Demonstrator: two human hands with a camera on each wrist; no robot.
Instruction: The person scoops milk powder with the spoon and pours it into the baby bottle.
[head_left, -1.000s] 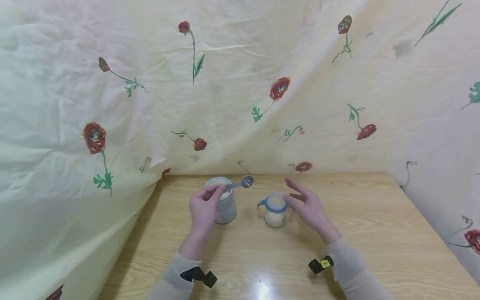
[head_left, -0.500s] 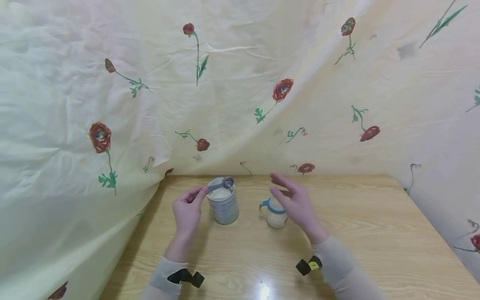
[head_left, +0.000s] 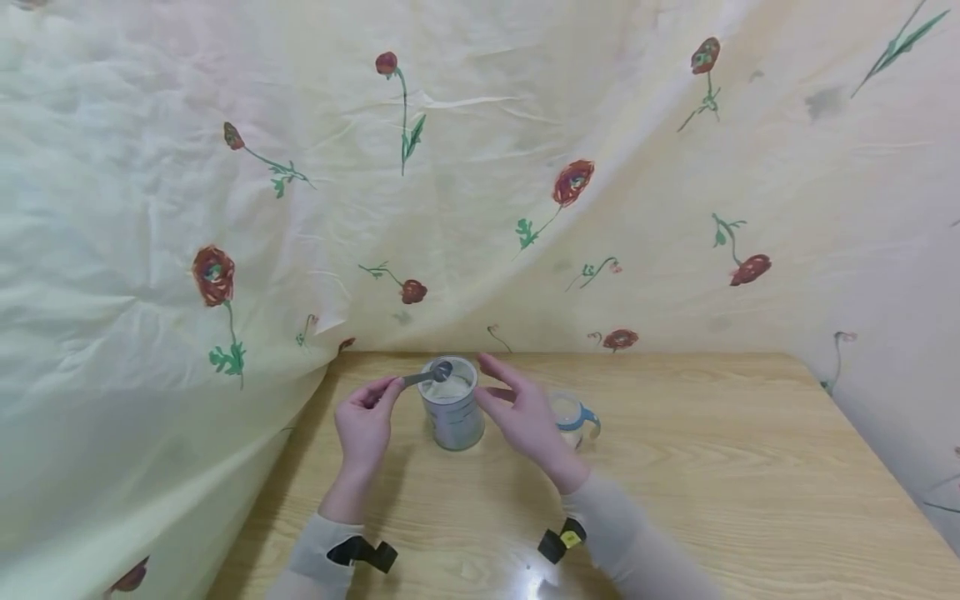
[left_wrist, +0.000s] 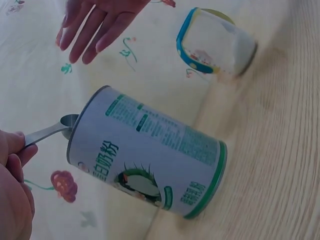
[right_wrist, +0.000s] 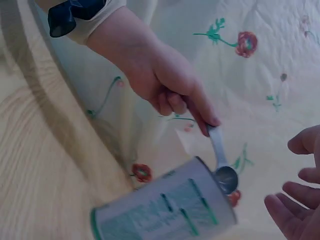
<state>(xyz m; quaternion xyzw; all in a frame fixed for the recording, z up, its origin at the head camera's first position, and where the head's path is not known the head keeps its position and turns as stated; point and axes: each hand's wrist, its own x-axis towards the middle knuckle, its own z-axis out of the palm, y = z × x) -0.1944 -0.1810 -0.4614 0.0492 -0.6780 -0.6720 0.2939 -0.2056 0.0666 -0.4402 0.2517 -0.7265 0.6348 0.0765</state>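
My left hand [head_left: 365,427] pinches the handle of a grey measuring spoon [head_left: 442,372] between thumb and fingers. The spoon's bowl is over the open mouth of a milk powder can [head_left: 456,425], at the rim in the right wrist view. Pale powder shows inside the can. Green print and Chinese characters mark its wall in the left wrist view. My right hand [head_left: 527,419] hovers at the can's right side, fingers extended and holding nothing; in the left wrist view it is apart from the can. Behind it stands a clear cup [left_wrist: 220,42] with a blue collar and handles, partly hidden in the head view.
The can and cup stand on a light wooden table [head_left: 720,467]. A pale cloth with red flowers [head_left: 480,208] hangs behind the table and along its left side. Black cameras are strapped at both sleeves.
My left hand has drawn the spoon leftward, back over the can's mouth. My right hand has moved left from the cup to beside the can, with its fingers still extended.
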